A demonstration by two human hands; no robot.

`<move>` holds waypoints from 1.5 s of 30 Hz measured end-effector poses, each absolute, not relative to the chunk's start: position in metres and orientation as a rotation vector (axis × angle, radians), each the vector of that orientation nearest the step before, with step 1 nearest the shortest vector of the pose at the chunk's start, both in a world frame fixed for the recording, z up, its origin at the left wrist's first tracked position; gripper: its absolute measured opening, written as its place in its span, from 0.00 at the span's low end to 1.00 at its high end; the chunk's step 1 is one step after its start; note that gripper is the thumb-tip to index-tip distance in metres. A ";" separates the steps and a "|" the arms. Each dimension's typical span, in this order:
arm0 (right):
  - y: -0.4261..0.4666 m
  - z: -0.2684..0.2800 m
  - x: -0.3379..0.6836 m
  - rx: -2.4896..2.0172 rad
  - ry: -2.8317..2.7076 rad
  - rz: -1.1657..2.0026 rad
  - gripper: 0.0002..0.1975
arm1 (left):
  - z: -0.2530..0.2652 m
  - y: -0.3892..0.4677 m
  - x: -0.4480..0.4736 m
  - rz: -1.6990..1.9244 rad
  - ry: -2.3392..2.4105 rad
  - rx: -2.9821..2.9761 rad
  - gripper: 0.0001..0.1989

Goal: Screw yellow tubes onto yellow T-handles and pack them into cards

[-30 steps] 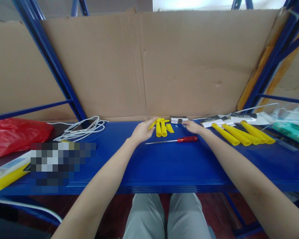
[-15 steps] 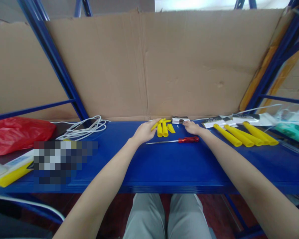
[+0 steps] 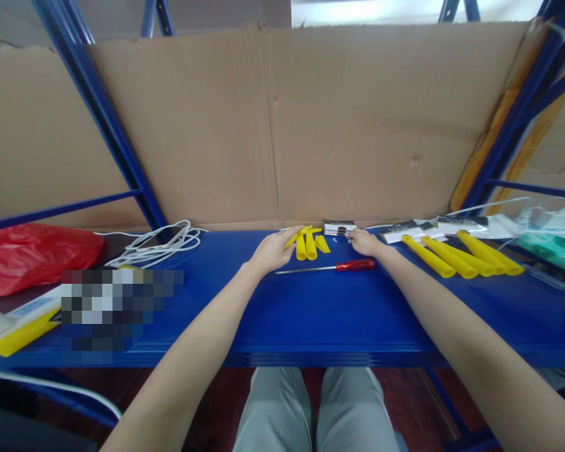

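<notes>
On the blue shelf, my left hand (image 3: 272, 251) curls around a slim yellow plastic piece (image 3: 292, 238) at the back. Right beside it lie two yellow tapered tubes (image 3: 306, 246) and a small yellow wedge-shaped piece (image 3: 322, 244). My right hand (image 3: 363, 242) has its fingers bent down by a small stack of printed cards (image 3: 338, 227) with dark bands on its front; what the fingertips pinch is hidden. Between my forearms a screwdriver (image 3: 355, 265) with a red handle lies with its shaft pointing left.
Several yellow tubes with cards (image 3: 452, 257) lie to the right, near a green-and-white plastic pack (image 3: 550, 251). To the left are a coiled white cable (image 3: 157, 243), a red plastic bag (image 3: 42, 257) and another yellow tube (image 3: 23, 333). Cardboard (image 3: 358, 125) stands behind the shelf.
My right fingers have drawn back slightly to the right and bent a little more. The left hand and the things on the shelf stay as they were.
</notes>
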State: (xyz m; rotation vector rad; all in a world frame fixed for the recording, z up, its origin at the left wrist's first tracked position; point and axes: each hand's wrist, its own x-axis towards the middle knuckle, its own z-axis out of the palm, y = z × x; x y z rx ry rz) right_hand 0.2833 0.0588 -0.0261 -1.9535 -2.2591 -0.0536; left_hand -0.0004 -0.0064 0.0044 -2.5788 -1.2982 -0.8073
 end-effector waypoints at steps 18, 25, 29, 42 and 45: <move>0.053 -0.028 0.287 -1.940 -2.255 -0.134 0.23 | -0.002 -0.017 0.017 -0.215 -1.125 -2.436 0.25; 0.039 -0.021 0.281 -1.753 -2.193 -0.259 0.19 | -0.007 -0.017 0.023 -0.234 -1.015 -2.468 0.25; 0.030 -0.012 0.263 -1.504 -2.147 -0.024 0.15 | -0.011 -0.016 0.026 -0.307 -0.940 -2.475 0.24; 0.012 -0.008 0.244 -1.063 -1.836 1.061 0.15 | -0.007 -0.018 0.028 -0.388 -0.970 -2.447 0.23; 0.012 -0.004 0.246 -1.036 -1.725 1.160 0.13 | -0.006 -0.018 0.029 -0.416 -0.976 -2.437 0.23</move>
